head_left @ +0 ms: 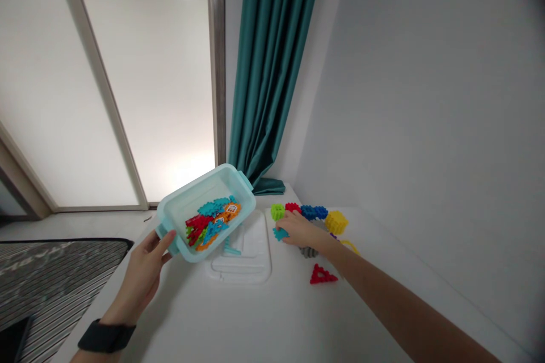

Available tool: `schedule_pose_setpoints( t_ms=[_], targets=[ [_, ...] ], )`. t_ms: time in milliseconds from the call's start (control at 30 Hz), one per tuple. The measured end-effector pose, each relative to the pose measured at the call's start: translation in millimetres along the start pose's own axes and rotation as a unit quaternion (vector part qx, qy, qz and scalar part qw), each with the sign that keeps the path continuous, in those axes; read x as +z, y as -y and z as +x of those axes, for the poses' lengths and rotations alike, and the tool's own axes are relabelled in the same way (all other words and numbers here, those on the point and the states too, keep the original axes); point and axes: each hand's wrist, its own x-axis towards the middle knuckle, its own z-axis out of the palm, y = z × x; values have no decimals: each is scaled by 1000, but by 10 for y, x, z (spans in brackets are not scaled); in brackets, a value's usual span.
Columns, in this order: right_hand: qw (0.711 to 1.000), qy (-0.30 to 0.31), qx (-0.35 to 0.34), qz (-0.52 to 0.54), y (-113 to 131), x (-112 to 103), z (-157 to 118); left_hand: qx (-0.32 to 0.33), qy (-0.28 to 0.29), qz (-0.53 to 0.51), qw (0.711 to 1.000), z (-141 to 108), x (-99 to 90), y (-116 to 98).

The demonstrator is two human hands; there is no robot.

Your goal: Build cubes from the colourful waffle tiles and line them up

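Note:
A translucent light-blue plastic bin (170,212) is tilted above the table, its near-left end gripped by my left hand (145,264). Inside it lie red, blue, orange and green toy building pieces (215,221). My right hand (300,229) is lowered among pieces on the table, its fingers closed over a light-blue building piece (280,234). Around that hand are a green piece (277,212), a red piece (292,207), dark-blue pieces (314,212), a yellow block (336,222) and a grey piece (308,252), partly hidden. A red triangular piece (322,275) lies nearer to me.
A white lid (249,264) with a light-blue handle lies on the white table (255,323), partly under the raised bin. A grey wall (426,125) borders the table on the right. A green curtain (272,68) hangs behind, beside frosted sliding doors (162,96).

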Motion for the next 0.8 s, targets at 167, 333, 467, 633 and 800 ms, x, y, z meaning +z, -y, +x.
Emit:
schedule_pose_setpoints(
  t_ms=[167, 333, 467, 633, 800],
  targets=[
    [1000, 24, 8, -14, 73, 51, 140, 6, -4, 8, 1000, 17, -30, 30],
    [999, 9, -13, 31, 212, -69, 97, 24, 13, 16, 1000, -3, -40, 23],
    [992, -30, -44, 112, 491, -322, 194, 29, 22, 20, 999, 1, -53, 22],
    [976, -133, -62, 159, 740, -679, 429, 28, 12, 23, 999, 0, -46, 32],
    [993, -89, -10, 80, 298, -631, 165, 31, 20, 21, 999, -6, -39, 25]
  ],
)
